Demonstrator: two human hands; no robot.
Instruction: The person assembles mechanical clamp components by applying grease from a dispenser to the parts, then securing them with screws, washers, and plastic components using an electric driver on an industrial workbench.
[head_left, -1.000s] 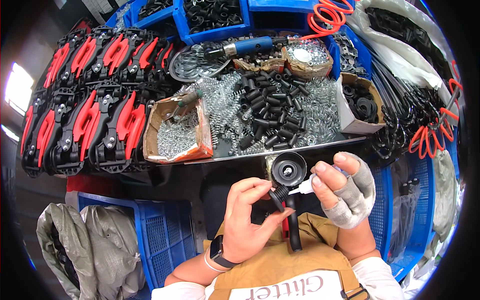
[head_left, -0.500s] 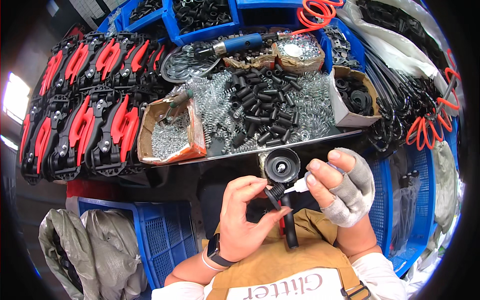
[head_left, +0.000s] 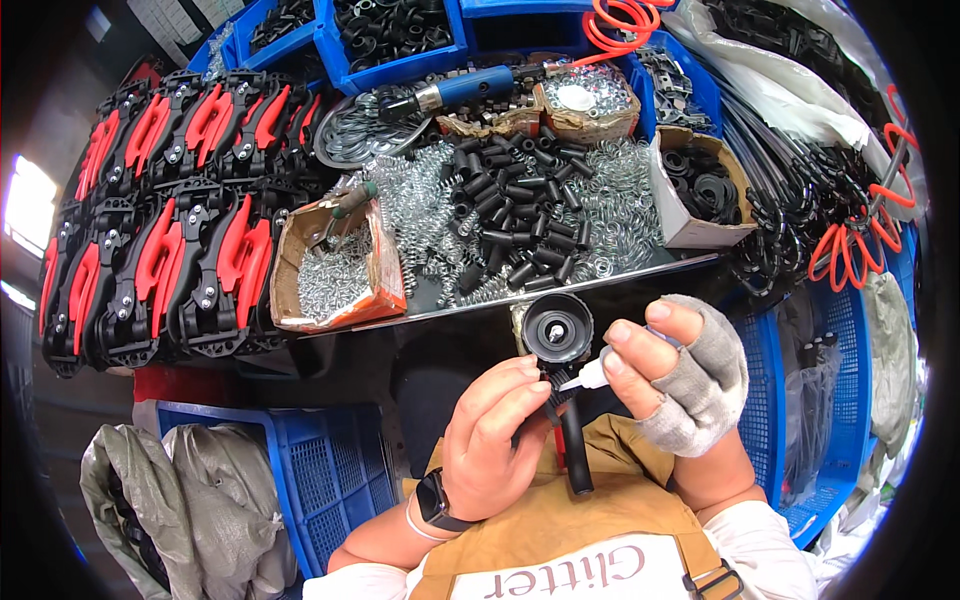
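Left hand [head_left: 490, 445] is gripping a black suction-cup tool [head_left: 558, 330] by its handle [head_left: 573, 450], fingers wrapped tight, cup face turned up toward the camera so the centre hole is showing. The part is sitting in mid-air just below the worktop edge [head_left: 560, 292], over the person's tan apron [head_left: 560, 530], close to the chest for a steady hold.

Right hand [head_left: 680, 385], in a grey fingerless glove, is pinching a small white tapered piece [head_left: 585, 378] between thumb and forefinger; grip is narrow and closed on it. Its tip is pointing at the joint between cup and handle, touching or just short of it, can't tell which.

Supplies are lying within arm's reach on the worktop: a heap of black cylindrical sleeves [head_left: 510, 215] in the middle, steel springs [head_left: 410, 210] spread around them, a torn cardboard box of small silver hardware [head_left: 335, 270] on the left, another box of black washers [head_left: 700, 190] on the right. Finished red-and-black clamps [head_left: 170, 230] are standing stacked in rows far left, out of the work zone. A blue-handled power tool [head_left: 460, 90] is lying at the back. A blue crate [head_left: 330, 480] is sitting low on the left.
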